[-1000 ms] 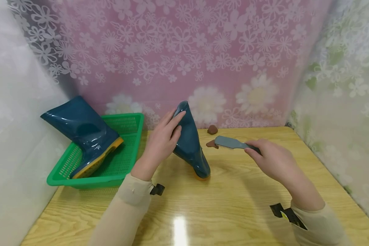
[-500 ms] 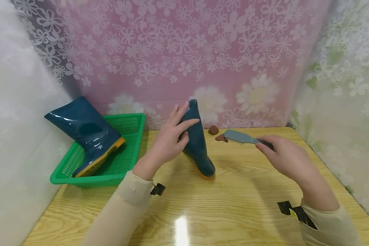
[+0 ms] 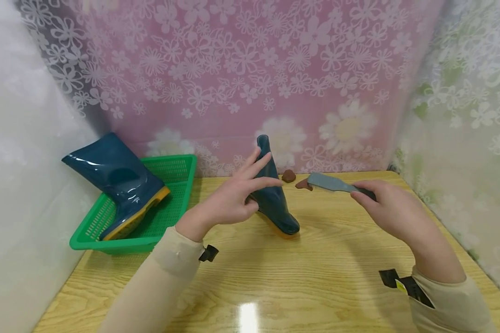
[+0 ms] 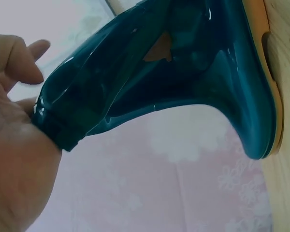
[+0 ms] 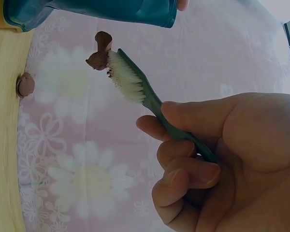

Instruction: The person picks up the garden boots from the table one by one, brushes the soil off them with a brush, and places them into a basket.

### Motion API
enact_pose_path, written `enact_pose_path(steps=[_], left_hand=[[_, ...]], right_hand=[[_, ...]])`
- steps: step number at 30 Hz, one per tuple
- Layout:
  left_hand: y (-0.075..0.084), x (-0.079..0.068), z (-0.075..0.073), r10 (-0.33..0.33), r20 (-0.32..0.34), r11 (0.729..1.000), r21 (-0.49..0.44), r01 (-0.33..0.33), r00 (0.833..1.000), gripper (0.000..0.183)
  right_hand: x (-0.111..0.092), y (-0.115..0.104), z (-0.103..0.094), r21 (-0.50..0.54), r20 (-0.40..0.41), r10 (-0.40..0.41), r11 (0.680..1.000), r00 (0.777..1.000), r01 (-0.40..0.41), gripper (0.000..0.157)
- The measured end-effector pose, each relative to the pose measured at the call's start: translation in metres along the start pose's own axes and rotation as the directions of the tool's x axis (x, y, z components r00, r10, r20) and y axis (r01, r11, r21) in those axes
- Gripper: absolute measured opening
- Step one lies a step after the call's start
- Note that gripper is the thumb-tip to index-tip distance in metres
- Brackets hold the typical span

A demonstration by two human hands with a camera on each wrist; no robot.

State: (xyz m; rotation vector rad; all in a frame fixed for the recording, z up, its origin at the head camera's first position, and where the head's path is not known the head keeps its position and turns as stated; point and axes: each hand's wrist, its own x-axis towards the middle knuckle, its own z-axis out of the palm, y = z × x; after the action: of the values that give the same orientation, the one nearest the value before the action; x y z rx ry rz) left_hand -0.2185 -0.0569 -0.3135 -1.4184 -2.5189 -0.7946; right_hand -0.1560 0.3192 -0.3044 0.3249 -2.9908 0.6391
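A dark blue rain boot (image 3: 277, 210) with a yellow sole stands upright on the table, with a brown patch (image 4: 159, 47) on its shaft. My left hand (image 3: 237, 192) holds the shaft by its upper end, fingers spread across it, the boot's rim against the palm in the left wrist view. To the right, my right hand (image 3: 393, 210) grips the dark handle of a brush (image 5: 135, 79), thumb on top and fingers curled beneath. White bristles, specked with brown at the tip, touch a brown clay-like lump (image 5: 100, 55).
A second blue boot (image 3: 125, 173) leans in a green basket (image 3: 187, 185) on the left. Another brown lump (image 3: 289, 175) sits at the table's back edge. Patterned curtains (image 3: 233, 69) enclose the wooden table (image 3: 316, 277).
The boot has shifted right and turned, its shaft now appearing narrower. My left hand's fingers have spread and slid lower in view. My right hand has moved right with the brush and the lump.
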Motion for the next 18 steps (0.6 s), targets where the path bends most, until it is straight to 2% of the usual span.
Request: enact_pose_path(steps=[2,6,10,13,18], left_hand=[[0.002,0.0,-0.003,0.012,0.042,1.0,0.016,-0.012,0.999,0.077],[0.007,0.0,-0.008,0.042,0.117,0.993,0.106,-0.054,0.992,0.08],[0.013,0.002,-0.01,0.042,0.183,0.962,0.259,-0.089,0.982,0.081],[0.016,0.003,-0.009,0.062,0.216,0.908,0.394,-0.145,0.974,0.081],[0.017,0.005,-0.009,0.131,0.239,0.784,0.569,-0.248,0.962,0.073]], right_hand=[[0.0,0.001,-0.001,-0.002,0.003,0.005,1.0,1.0,-0.005,0.053],[-0.001,0.004,-0.004,0.0,0.005,0.017,1.0,1.0,-0.017,0.054],[-0.001,0.006,-0.005,0.011,0.006,0.016,1.0,1.0,-0.016,0.053],[-0.001,0.008,-0.003,0.006,0.004,0.015,1.0,1.0,-0.015,0.054],[-0.001,0.012,0.001,0.003,-0.011,0.007,1.0,1.0,-0.007,0.049]])
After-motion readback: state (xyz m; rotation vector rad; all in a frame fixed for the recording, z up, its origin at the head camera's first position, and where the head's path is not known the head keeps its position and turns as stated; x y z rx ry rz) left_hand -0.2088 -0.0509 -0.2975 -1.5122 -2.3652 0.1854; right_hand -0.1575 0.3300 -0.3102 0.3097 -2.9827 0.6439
